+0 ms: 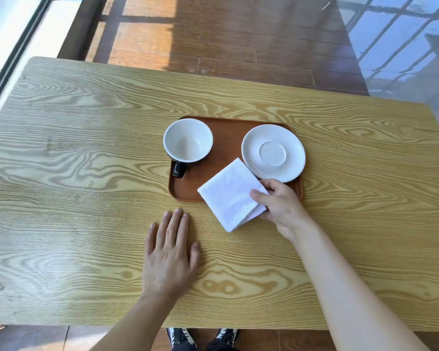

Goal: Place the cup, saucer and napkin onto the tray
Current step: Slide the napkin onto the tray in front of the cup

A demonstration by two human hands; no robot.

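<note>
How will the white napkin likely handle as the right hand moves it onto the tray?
The napkin is probably light: the right hand pinches only one corner. Its folded layers look soft, so it may sag or fan open. It overhangs the tray edge and could slide.

light: bright daylight, strongest at the upper left window [0, 26] | glare: pale sheen on the desk [61, 262] near left, washed-out glass [403, 46] upper right | shadows: soft, short, under cup [188, 140] and saucer [273, 152] | focus: sharp centre, slight softness at corners | distortion: wide-angle bowing of desk edges
</note>
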